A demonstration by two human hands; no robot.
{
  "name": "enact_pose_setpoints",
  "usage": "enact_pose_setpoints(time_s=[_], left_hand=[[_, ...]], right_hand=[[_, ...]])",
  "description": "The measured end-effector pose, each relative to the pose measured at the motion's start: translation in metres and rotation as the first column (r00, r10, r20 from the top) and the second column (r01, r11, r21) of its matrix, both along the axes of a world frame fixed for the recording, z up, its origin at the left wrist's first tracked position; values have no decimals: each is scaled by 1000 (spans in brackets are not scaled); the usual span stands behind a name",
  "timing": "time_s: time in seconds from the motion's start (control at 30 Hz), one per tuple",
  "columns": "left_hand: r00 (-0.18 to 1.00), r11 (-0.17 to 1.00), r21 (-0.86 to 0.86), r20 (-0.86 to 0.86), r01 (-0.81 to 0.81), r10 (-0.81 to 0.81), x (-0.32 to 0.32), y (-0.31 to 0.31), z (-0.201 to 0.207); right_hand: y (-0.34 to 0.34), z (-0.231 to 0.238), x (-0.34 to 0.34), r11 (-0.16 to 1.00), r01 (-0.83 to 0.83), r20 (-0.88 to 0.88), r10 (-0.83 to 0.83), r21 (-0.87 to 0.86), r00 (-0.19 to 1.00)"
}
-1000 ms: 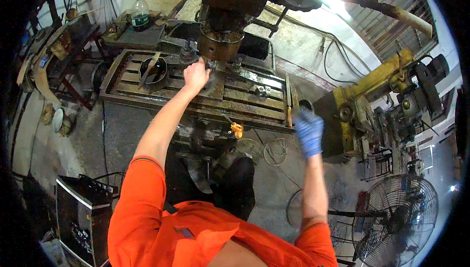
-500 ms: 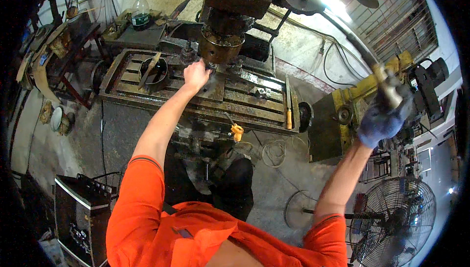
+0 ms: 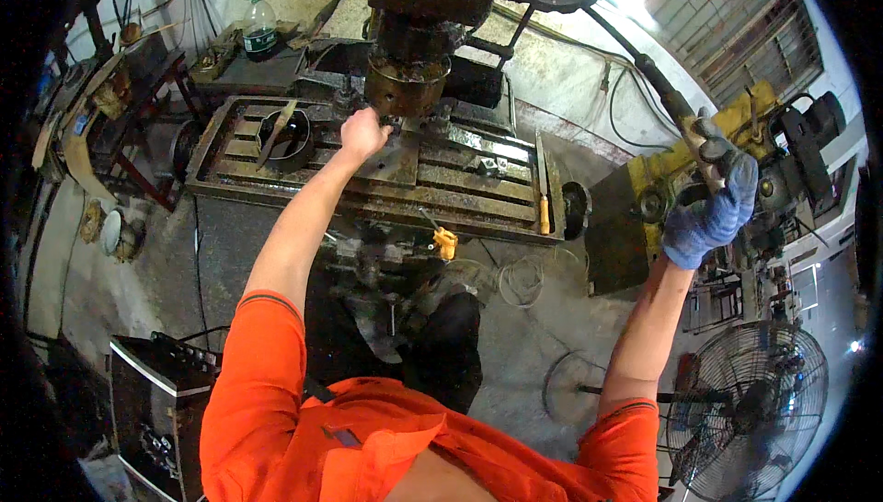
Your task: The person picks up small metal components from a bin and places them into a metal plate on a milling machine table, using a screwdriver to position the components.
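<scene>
My bare left hand [image 3: 364,134] is closed just below the cylindrical spindle head [image 3: 405,83] of a large machine, over its slotted metal table [image 3: 331,191]. What its fingers hold is hidden. At the right, my right hand [image 3: 710,207], in a blue-grey glove with dark fingertips, is raised at the end of a long machine lever [image 3: 651,74]. Its fingers curl around the lever's pale handle. On the table, left of my left hand, a dark pot [image 3: 296,154] has a flat wooden stick [image 3: 278,134] across it.
A yellow-handled file [image 3: 544,212] lies at the table's right end, with small metal blocks [image 3: 490,167] nearby. A yellow-handled tool [image 3: 444,243] hangs at the front edge. A pedestal fan [image 3: 745,410] stands lower right, a yellow-green machine [image 3: 616,217] behind. A bottle [image 3: 259,33] stands back left.
My right hand and the lever handle have shifted slightly left, and the blur on them has gone. My left hand stays at the spindle; the whole view has shifted a little.
</scene>
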State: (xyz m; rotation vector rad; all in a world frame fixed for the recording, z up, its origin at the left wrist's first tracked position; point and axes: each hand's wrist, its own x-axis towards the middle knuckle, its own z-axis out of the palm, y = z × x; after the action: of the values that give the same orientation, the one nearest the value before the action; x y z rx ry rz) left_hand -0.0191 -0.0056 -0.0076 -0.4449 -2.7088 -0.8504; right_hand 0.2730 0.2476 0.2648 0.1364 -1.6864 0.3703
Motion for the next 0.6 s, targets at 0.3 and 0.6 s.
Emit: enact_pose_setpoints(time_s=[0.3, 0.6], left_hand=[[993, 998, -12, 102, -57, 58, 10, 3, 13], [994, 998, -3, 95, -63, 63, 8, 3, 10]], right_hand=[[-15, -30, -6, 882, -375, -126, 353, -286, 927], [-11, -34, -3, 885, -385, -100, 372, -260, 923]])
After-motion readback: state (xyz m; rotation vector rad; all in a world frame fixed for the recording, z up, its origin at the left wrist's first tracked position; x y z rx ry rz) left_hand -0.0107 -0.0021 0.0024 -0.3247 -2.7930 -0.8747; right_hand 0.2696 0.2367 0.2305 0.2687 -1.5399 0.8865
